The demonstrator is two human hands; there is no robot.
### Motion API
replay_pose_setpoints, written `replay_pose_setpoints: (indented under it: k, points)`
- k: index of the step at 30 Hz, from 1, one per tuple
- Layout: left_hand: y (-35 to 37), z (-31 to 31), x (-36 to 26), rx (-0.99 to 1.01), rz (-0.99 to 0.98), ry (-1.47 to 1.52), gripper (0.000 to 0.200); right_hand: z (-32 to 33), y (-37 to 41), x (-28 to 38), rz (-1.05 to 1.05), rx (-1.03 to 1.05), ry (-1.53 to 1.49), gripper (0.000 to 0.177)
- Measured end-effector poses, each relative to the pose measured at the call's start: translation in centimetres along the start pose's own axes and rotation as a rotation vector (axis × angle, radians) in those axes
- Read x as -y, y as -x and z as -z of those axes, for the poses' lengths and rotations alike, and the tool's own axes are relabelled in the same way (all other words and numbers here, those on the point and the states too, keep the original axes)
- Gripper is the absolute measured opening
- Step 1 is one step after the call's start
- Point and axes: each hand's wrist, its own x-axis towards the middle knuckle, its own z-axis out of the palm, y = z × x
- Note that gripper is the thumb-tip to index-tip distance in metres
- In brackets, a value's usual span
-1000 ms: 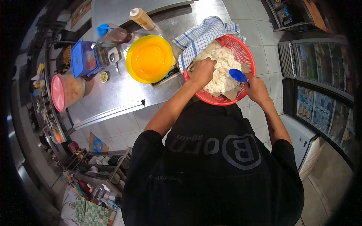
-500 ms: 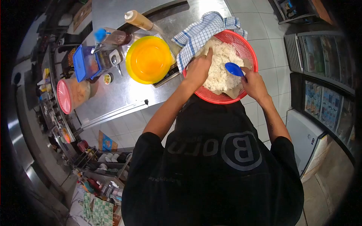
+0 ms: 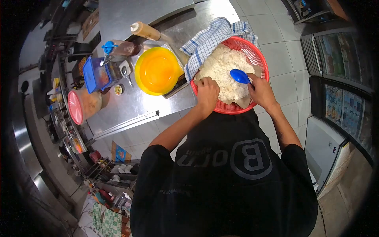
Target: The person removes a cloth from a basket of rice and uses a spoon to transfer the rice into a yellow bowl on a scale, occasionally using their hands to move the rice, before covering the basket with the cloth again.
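A red plastic basket (image 3: 265, 71) holds a heap of white rice (image 3: 226, 65) on brown paper (image 3: 241, 99). The handle of a blue spoon (image 3: 239, 76) is in my right hand (image 3: 261, 92), at the basket's right side. Its bowl is over the rice. Across the basket's left rim lies my left hand (image 3: 208, 96), fingers curled at the edge of the rice. Whether they grip the rim, the paper or some rice is hidden. A blue and white checked cloth (image 3: 209, 41) drapes over the basket's far left rim.
Left of the basket, the steel counter (image 3: 130, 102) bears a yellow bowl (image 3: 173, 67), a sauce bottle (image 3: 145, 30), a blue-lidded container (image 3: 94, 75) and a pink-lidded tub (image 3: 75, 106). Glass-door fridges (image 3: 343, 51) stand at the right.
My left hand has drawn back from pointing over the rice to the basket's left rim, its fingers now curled. The spoon has shifted slightly left. The view has moved a little.
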Motion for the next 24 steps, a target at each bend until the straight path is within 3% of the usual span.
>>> replay_pose_setpoints:
  k: [7,11,14,16,18,24]
  points:
    - [-0.7,-0.4,0.7,0.191,-0.096,0.074,0.018,-0.4,0.4,-0.7,0.055,-0.051,-0.037,0.035]
    - [0.3,-1.0,1.2,0.06,-0.012,0.273,0.017,-1.7,-0.6,-0.9,0.134,-0.108,0.064,0.035]
    - [0.9,-1.6,1.8,0.004,0.015,0.376,0.018,-2.5,-2.8,1.3,0.227,-0.265,0.28,0.027]
    - [1.0,-1.9,1.8,-0.012,0.027,0.426,0.018,-3.3,-6.1,2.8,0.339,-0.292,-0.071,0.026]
    - [1.1,-1.8,1.3,0.03,0.099,0.485,0.016,-6.0,-10.3,3.3,0.431,-0.417,-0.181,0.023]
    - [2.5,0.0,1.1,-0.188,0.187,0.853,0.014,-9.6,-15.2,2.5,0.421,-0.282,0.009,0.022]
